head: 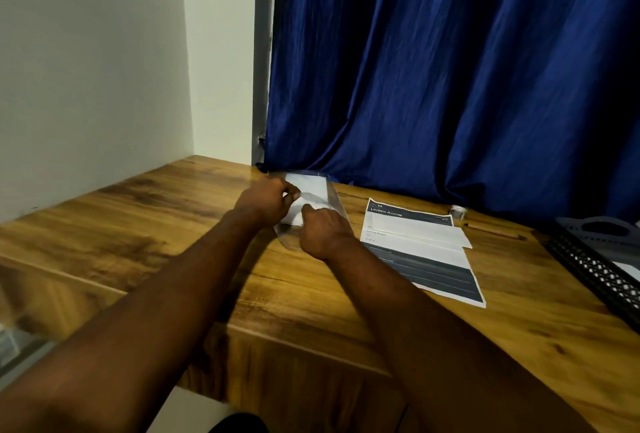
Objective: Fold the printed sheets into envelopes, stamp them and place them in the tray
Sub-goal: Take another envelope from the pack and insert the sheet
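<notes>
Printed paper sheet (433,270), white with dark grey bands and the heading LIVING ROOM, lies flat on a brown wooden desk (173,224), to the right of the person's hands and near the desk's middle. A long white folded paper strip (426,233) lies across the upper half of the sheet.

Just left of the sheet, both bare forearms reach forward to a clear plastic sleeve (334,202) that holds white paper (308,183). The sleeve lies on the desk close to the foot of a deep blue curtain (450,69). The left hand (268,200) has its fingers curled and pinches the sleeve at its left side. The right hand (323,231) also has curled fingers and pinches the sleeve from the near side. The picture is blurred here, so whether the fingers grip only the plastic or also the paper inside cannot be told.

Beyond the sheet, by the curtain, sits a small white object (459,212), too blurred to name. Just beside it lies a brown pencil (491,230). At the right edge stands a black mesh tray (595,270), well apart from the hands. A pale wall (86,69) rises behind the desk on the left.
</notes>
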`<action>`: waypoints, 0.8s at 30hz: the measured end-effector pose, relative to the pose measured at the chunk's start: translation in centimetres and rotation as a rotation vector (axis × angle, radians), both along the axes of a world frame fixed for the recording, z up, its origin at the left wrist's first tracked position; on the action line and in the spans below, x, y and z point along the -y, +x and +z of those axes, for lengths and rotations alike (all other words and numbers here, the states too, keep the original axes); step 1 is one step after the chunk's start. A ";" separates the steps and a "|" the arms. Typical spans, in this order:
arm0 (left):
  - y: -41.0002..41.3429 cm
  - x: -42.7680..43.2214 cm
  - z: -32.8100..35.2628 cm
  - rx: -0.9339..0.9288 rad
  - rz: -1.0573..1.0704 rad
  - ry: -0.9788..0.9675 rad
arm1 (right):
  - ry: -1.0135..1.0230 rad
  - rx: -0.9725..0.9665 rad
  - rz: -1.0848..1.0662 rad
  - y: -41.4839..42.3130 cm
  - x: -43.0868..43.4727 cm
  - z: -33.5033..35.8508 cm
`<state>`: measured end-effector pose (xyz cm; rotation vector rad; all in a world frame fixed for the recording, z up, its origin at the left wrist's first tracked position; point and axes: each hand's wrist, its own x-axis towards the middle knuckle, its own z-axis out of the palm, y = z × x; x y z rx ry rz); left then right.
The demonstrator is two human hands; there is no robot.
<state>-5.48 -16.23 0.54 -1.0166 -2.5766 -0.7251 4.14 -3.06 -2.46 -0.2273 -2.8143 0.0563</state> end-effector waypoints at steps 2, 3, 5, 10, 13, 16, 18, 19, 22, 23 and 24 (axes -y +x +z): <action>0.2 -0.1 -0.1 -0.007 -0.001 0.004 | -0.041 -0.011 0.005 0.0 -0.4 -0.2; 0.3 -0.1 -0.2 -0.011 -0.001 0.003 | -0.050 -0.023 0.008 0.0 -0.5 -0.1; 0.4 -0.3 -0.4 -0.019 0.005 0.007 | -0.040 -0.045 0.014 0.1 -0.4 0.0; 0.6 -0.5 -0.9 -0.003 0.025 0.018 | 0.110 -0.101 0.040 0.5 0.4 0.0; 0.7 -0.4 -0.8 0.001 0.024 0.020 | 0.185 -0.152 0.041 1.1 0.8 0.1; 0.8 -0.5 -0.7 -0.007 0.023 0.018 | 0.242 -0.180 0.026 1.6 0.9 0.1; 0.9 -0.4 -0.7 -0.014 0.020 0.023 | 0.229 -0.214 0.035 1.7 0.8 0.1; 0.8 -0.3 -0.7 -0.014 0.017 0.024 | 0.216 -0.233 0.035 1.8 0.7 0.1; 0.7 -0.3 -0.7 -0.005 0.010 0.020 | 0.186 -0.254 0.014 1.9 0.3 0.3; 0.8 -0.3 -0.7 0.002 0.010 0.030 | 0.187 -0.252 0.011 2.0 0.2 0.4; 0.8 -0.3 -0.7 0.012 0.012 0.044 | 0.185 -0.254 0.022 2.1 0.1 0.4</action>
